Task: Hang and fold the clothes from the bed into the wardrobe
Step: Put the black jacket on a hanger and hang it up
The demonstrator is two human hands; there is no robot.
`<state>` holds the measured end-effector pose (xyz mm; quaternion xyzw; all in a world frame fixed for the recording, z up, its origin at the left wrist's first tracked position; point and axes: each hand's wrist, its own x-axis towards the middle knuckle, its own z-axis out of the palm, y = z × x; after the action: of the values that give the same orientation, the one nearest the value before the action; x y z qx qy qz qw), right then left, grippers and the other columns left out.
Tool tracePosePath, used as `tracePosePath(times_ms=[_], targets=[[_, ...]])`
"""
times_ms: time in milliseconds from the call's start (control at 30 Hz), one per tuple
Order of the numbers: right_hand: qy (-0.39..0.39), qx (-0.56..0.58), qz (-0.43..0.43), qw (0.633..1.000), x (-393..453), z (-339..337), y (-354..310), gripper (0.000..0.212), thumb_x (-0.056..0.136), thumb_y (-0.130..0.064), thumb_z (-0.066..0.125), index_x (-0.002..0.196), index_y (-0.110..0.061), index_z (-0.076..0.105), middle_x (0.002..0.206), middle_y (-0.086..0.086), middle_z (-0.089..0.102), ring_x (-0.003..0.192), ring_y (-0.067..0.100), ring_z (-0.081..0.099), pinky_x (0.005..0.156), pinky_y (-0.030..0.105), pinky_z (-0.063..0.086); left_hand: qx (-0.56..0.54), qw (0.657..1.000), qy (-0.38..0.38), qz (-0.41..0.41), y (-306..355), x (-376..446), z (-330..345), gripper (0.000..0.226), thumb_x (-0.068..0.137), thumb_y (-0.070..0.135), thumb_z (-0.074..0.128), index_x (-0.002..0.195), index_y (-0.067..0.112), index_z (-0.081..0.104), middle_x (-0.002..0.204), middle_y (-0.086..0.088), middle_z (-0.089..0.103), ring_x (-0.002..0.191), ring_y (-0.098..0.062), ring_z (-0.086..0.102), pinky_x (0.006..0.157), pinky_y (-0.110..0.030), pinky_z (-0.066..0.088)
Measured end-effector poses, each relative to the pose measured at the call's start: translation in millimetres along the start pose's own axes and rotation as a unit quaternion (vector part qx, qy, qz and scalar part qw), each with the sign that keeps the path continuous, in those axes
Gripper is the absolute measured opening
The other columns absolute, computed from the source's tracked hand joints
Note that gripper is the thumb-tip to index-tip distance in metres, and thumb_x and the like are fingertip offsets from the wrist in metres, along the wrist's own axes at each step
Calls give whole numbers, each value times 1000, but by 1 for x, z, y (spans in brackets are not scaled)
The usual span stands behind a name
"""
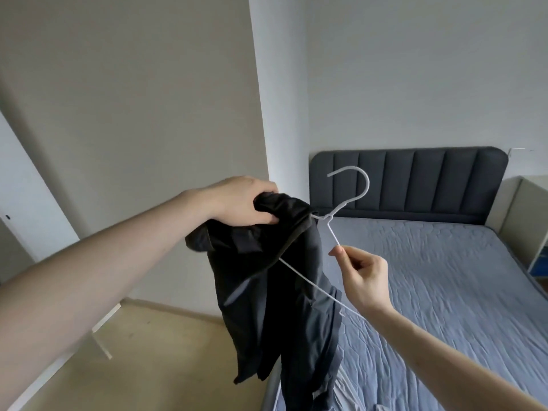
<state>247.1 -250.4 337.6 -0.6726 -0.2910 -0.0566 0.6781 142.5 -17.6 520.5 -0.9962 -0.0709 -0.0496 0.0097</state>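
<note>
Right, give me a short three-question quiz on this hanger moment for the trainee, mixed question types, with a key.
1. True or false: the left hand grips the top of the dark garment.
2. Multiple choice: where does the right hand pinch the white hanger? A) at the hook, B) on the sloping arm below the neck, C) nowhere.
3. Fill in: the hanging cloth dangles over the near corner of the ____, which has a dark padded headboard.

Key: 1 true; 2 B; 3 bed.
</note>
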Motion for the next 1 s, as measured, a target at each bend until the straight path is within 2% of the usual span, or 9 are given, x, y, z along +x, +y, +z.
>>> tracePosePath(times_ms=[200,333,433,533,700,800,867,933,1000], targets=[[-49,-31,14,998,-1,-26,21,19,96,-31,70,81,-24,79,50,-5,48,49,8,36,51,25,31,35,995,77,57,5,-5,46,34,97,55,56,88,25,43,69,7,57,69,-25,56,64,-39,44],[9,6,84,996,0,-61,46,32,106,-38,50,99,-24,78,95,-11,76,82,1,63,76,19,46,5,986,153,67,1,-6,53,33,96,54,59,83,31,40,62,11,52,61,-21,49,60,-34,36],[63,32,218,973,-14,-76,90,45,105,-51,35,114,-25,71,120,2,71,109,22,64,89,36,44,-6,978,196,67,-6,-7,43,27,95,51,63,86,30,48,61,11,54,59,-21,51,59,-33,40],[-49,-4,320,946,-38,-61,117,51,99,-53,55,137,-19,57,137,7,62,120,24,60,99,38,45,-5,972,225,69,-10,-6,31,29,94,52,62,89,24,55,60,6,56,60,-24,54,60,-37,46],[-195,11,325,925,-36,-10,95,97,80,-47,84,157,-31,28,147,-3,47,124,13,51,87,19,46,-16,966,246,82,-11,-5,14,38,88,59,56,84,21,56,58,4,56,57,-20,52,59,-36,47],[-248,-67,281,925,-24,9,100,86,73,-47,90,144,-34,45,132,-11,56,121,13,59,90,18,47,-25,967,241,77,-13,-10,7,38,88,59,57,82,22,58,59,5,56,57,-14,52,58,-33,45],[-190,-42,253,948,-10,9,109,45,76,-38,90,112,-19,73,108,-3,73,97,15,70,85,29,56,-31,969,234,75,-20,-17,1,34,88,59,57,86,25,63,62,8,60,59,-11,54,59,-31,45],[-120,19,230,966,12,-4,107,27,79,-35,88,81,-10,78,81,-1,73,75,14,64,75,36,54,-38,972,221,69,-31,-28,-5,29,88,57,59,91,30,68,66,12,64,60,-10,57,60,-28,46],[-85,34,220,971,41,-22,94,18,85,-22,83,77,-7,76,77,1,72,77,17,63,73,39,51,-26,976,204,64,-44,-39,-7,32,88,59,58,89,29,69,65,14,64,59,-8,57,60,-24,44]])
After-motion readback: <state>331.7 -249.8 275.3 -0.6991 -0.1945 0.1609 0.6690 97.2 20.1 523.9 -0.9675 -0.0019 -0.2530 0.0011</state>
